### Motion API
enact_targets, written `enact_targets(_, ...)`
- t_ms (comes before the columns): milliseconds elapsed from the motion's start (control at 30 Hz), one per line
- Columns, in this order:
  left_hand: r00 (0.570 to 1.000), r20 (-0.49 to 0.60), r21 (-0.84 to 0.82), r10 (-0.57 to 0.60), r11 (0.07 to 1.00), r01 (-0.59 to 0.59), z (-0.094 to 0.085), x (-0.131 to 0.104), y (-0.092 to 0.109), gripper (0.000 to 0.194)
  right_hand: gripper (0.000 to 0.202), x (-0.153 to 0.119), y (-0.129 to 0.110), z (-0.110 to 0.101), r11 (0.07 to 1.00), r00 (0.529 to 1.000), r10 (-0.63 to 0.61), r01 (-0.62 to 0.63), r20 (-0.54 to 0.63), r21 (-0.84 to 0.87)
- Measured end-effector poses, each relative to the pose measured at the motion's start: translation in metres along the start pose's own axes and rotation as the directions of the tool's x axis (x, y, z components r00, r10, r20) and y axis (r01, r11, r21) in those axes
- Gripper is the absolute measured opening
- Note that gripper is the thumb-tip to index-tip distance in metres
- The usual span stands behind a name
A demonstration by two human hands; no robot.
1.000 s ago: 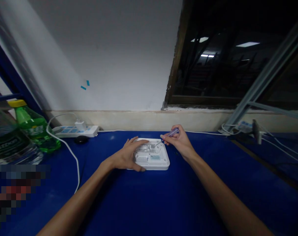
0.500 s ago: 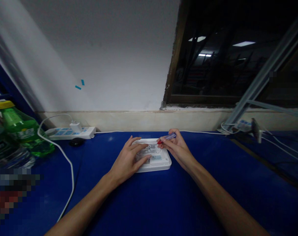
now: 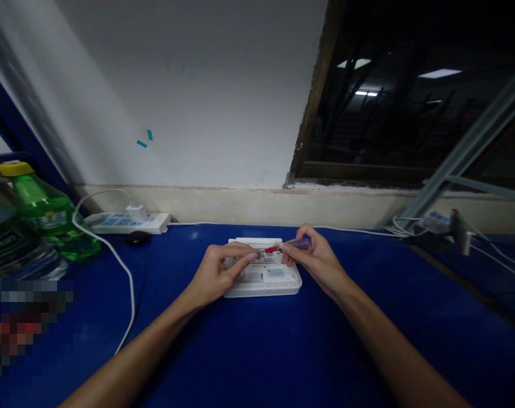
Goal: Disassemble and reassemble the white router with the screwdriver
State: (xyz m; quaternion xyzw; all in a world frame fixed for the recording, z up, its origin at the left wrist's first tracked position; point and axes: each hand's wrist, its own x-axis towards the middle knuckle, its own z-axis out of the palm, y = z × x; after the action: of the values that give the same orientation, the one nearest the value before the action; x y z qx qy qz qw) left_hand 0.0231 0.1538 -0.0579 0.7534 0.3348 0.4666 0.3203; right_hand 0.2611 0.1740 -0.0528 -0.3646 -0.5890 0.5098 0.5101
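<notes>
Screwdriver (image 3: 300, 243) in right hand (image 3: 320, 258), left hand (image 3: 215, 273) at tip, white device (image 3: 276, 274) beneath

Wall (image 3: 218, 102) plain grey-white, paler slanting band at left, two small blue tape strips (image 3: 150, 135) stuck on. Beige skirting band (image 3: 223, 205) runs along rear edge of glossy blue table (image 3: 257, 357). Window (image 3: 393, 130) at right: dark glass, brown frame (image 3: 311, 113), rough chipped wall edge beside it. Bright ceiling-light panels (image 3: 439, 73) show in glass. Grey metal brace (image 3: 465, 141) slants across window. Blue upright (image 3: 25, 127) far left. Room light dim.
</notes>
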Motion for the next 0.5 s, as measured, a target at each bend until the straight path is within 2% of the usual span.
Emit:
enact_targets(133,0.971,-0.182,-0.151,-0.154,0.98,0.128,-0.014,0.004,-0.005,0.017,0.05,0.004,-0.002,-0.013,0.997,0.985,-0.014,0.002,-0.171,-0.072)
enact_targets(200,0.946,-0.278,-0.181,-0.168,0.976,0.12,-0.022,0.006,-0.006,0.017,0.047,0.005,-0.001,-0.018,0.995,0.979,-0.009,-0.011,-0.202,-0.097)
enact_targets(300,0.912,-0.383,-0.184,-0.145,0.98,0.079,-0.029,0.006,-0.006,0.016,0.039,0.005,0.001,-0.02,0.99,0.982,-0.023,-0.004,-0.185,-0.142)
enact_targets(400,0.902,-0.411,-0.199,-0.132,0.979,0.053,-0.029,0.006,-0.005,0.015,0.035,0.005,0.003,-0.018,0.986,0.989,-0.042,0.018,-0.144,-0.166)
enact_targets(500,0.912,-0.392,-0.216,-0.118,0.976,0.033,-0.026,0.006,-0.003,0.014,0.034,0.004,0.003,-0.015,0.985,0.992,-0.035,0.013,-0.121,-0.173)
